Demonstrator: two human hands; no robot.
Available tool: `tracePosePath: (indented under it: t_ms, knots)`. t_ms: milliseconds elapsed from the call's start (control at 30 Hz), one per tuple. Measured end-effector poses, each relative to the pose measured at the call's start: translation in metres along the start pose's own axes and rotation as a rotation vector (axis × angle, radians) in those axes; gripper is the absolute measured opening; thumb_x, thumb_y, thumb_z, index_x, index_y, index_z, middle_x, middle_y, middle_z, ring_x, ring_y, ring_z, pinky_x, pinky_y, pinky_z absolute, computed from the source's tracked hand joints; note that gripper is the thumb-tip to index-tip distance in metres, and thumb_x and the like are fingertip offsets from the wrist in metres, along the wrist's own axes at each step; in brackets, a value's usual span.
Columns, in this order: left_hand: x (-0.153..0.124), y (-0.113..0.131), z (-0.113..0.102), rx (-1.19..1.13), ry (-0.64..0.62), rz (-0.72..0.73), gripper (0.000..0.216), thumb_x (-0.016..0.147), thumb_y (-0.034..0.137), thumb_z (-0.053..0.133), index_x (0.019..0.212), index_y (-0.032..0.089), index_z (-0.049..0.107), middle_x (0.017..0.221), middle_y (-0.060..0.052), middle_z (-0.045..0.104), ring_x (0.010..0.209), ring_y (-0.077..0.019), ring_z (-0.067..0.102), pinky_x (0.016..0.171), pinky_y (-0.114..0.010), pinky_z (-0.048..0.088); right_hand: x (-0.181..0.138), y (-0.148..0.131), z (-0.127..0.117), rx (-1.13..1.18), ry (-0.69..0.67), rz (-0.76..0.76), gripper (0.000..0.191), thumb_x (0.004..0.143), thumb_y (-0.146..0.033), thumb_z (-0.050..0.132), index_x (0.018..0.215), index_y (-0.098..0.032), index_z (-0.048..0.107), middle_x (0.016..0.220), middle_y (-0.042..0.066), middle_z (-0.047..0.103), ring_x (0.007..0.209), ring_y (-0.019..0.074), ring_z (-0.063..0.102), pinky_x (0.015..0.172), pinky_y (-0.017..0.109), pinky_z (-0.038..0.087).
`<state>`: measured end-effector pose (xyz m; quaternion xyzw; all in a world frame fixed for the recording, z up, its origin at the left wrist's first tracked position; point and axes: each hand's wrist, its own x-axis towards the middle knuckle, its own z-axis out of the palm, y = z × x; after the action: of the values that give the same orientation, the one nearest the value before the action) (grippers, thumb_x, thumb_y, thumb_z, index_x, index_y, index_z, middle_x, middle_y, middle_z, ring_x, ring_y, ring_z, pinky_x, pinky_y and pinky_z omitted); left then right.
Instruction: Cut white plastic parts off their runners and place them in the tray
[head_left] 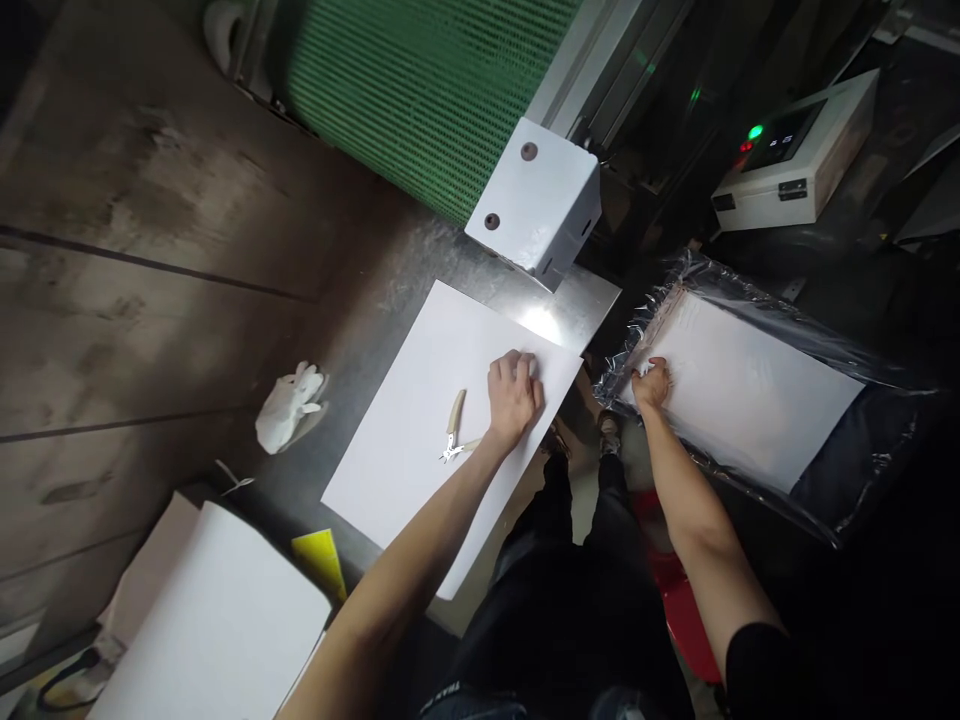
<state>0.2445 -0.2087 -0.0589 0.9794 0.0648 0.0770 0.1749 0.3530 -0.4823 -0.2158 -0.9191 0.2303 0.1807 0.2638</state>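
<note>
Steel makes up the bench (375,290) in the head view, a dull grey top with streaks of glare near its far corner, set against a dark, worn wooden floor (127,230) with long seams. On the bench lies a large white sheet (420,420), turned at an angle, and the left hand (514,392) rests near its far right edge with the fingers curled under, the grip pressed together on the paper; whether it holds anything small I cannot tell. Just beside that wrist lie small cutters (454,428) with pale handles, on the sheet. A crumpled white glove (289,405) sits on the bench to the left, well apart from the hand. Nearer the person, a second white stack (225,620) and a yellow scrap (321,560) lie at the bench edge. Behind the bench rises a green ribbed conveyor belt (420,90) with a white metal housing (540,200) at its end. To the right, a white paper stack (742,390) lies in clear plastic wrap (885,400), and the right hand (651,385) presses on its near corner, fingers bent, pinching at the edge. A control box (799,155) with a green light stands beyond.
</note>
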Motion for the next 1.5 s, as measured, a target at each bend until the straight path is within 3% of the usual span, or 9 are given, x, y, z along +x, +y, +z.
tracePosePath:
  t_ms: [267, 600, 933, 1500]
  knots:
    - [0.000, 0.001, 0.000, 0.015, 0.001, -0.014, 0.044, 0.096, 0.019, 0.052, 0.137, 0.010, 0.063, 0.136, -0.027, 0.061, 0.121, -0.0409, 0.055, 0.104, -0.060, 0.046, 0.006, -0.007, -0.003, -0.031, -0.024, -0.076, 0.045, 0.107, -0.044, 0.073, 0.143, -0.018, 0.063, 0.138, 0.012, 0.065, 0.118, 0.0272, 0.068, 0.101, 0.049, 0.062]
    - [0.004, 0.003, 0.000, 0.052, -0.008, -0.050, 0.042, 0.095, 0.018, 0.051, 0.135, 0.011, 0.062, 0.135, -0.026, 0.062, 0.121, -0.0408, 0.056, 0.105, -0.060, 0.046, 0.009, -0.012, -0.008, -0.047, -0.033, -0.058, 0.046, 0.107, -0.043, 0.073, 0.145, -0.018, 0.063, 0.139, 0.012, 0.064, 0.119, 0.0274, 0.068, 0.101, 0.049, 0.063]
    - [0.002, 0.036, 0.008, 0.112, 0.056, -0.233, 0.044, 0.097, 0.015, 0.047, 0.139, 0.009, 0.060, 0.141, -0.026, 0.058, 0.121, -0.0397, 0.054, 0.099, -0.054, 0.048, 0.020, -0.017, -0.021, -0.072, -0.072, -0.035, 0.043, 0.107, -0.043, 0.074, 0.141, -0.018, 0.065, 0.135, 0.012, 0.066, 0.116, 0.0264, 0.069, 0.100, 0.048, 0.063]
    - [-0.006, -0.008, -0.015, 0.066, -0.111, -0.013, 0.049, 0.101, 0.021, 0.046, 0.147, 0.011, 0.061, 0.142, -0.024, 0.065, 0.124, -0.0363, 0.060, 0.103, -0.052, 0.050, 0.022, -0.024, -0.010, -0.089, -0.032, 0.013, 0.044, 0.107, -0.045, 0.073, 0.140, -0.018, 0.065, 0.134, 0.011, 0.066, 0.115, 0.0261, 0.069, 0.099, 0.048, 0.063]
